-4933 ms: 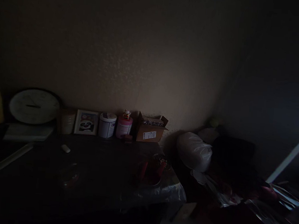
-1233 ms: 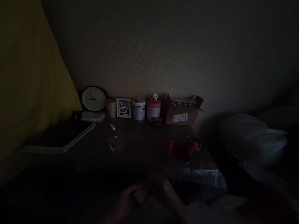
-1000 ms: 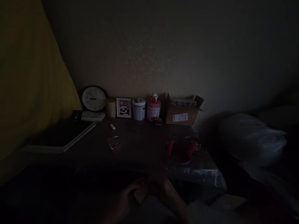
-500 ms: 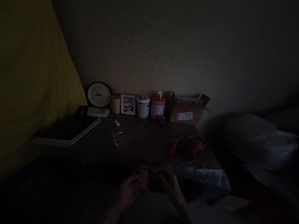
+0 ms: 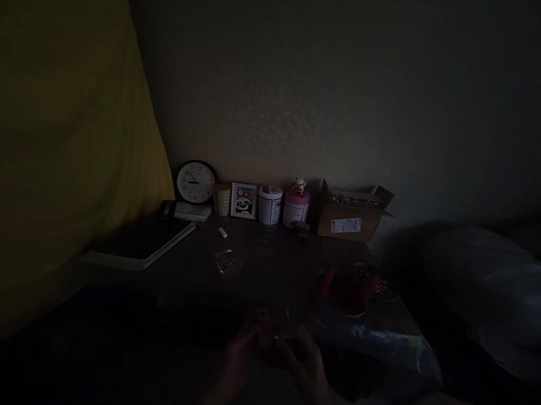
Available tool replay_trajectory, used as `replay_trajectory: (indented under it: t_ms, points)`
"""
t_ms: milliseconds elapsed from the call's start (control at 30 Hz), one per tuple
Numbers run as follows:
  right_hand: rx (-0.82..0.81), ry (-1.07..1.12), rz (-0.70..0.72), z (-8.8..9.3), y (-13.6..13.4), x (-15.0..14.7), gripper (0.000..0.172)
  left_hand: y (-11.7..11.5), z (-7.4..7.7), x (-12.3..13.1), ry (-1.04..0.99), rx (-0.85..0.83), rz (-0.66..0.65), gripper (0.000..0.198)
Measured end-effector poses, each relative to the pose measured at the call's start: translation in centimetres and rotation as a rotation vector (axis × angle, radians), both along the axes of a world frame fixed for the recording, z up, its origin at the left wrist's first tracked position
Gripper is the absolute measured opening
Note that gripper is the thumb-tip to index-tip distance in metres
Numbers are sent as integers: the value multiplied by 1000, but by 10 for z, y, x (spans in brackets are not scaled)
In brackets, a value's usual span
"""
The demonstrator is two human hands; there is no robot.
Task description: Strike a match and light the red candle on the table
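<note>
- Holding a small brownish block (image 5: 264, 332) low in the view, just at the near edge of the dark table (image 5: 276, 246) and lifted off it.
- Left hand (image 5: 238, 357): fingers closed round the block's left side, grasping it.
- Right hand (image 5: 303, 362): fingertips meet the block from the right. Too dim to tell whether they clamp it or only touch.
- Judgement on doing this well: the light is very poor, so work by feel. Let the left hand bear the block steadily while the right does the fine fingering. Keep it over the table so a slip lands there.
- Count, on the table: one similar small piece (image 5: 225, 264) lying loose mid-table, and one small white bit (image 5: 222, 232) behind it.
- One dark-covered book (image 5: 143, 247) at the left.
- One dish with red handles (image 5: 345, 287) at the right; its contents are unclear.
- Count, along the wall: one clock (image 5: 196, 182) and one framed picture (image 5: 244, 201).
- Two tubs, one white (image 5: 270, 204) and one pink (image 5: 295, 209), with one figurine (image 5: 299, 185) on the pink.
- One open cardboard box (image 5: 351, 212).
- One yellow cloth (image 5: 59, 148) fills the left side.
</note>
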State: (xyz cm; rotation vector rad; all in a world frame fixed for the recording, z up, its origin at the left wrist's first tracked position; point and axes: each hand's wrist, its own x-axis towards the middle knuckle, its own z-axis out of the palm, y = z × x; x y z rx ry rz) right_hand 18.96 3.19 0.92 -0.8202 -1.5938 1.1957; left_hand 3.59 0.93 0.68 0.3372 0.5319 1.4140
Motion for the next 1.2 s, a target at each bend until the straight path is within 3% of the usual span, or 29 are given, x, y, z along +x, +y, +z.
replay_trajectory:
  t_ms: [333,567,700,1200]
  points:
    - [234,-36,40,4,2,0,11,-3,6,2,-12,23,-21,20]
    - [104,-63,116,11,-1,3,11,-6,4,0,-32,7,-55,20]
    - [106,14,164,12,-3,2,4,-9,8,-1,-34,-2,-82,29]
    - [80,60,240,13,-2,3,3,-11,11,-2,-42,-17,-88,24]
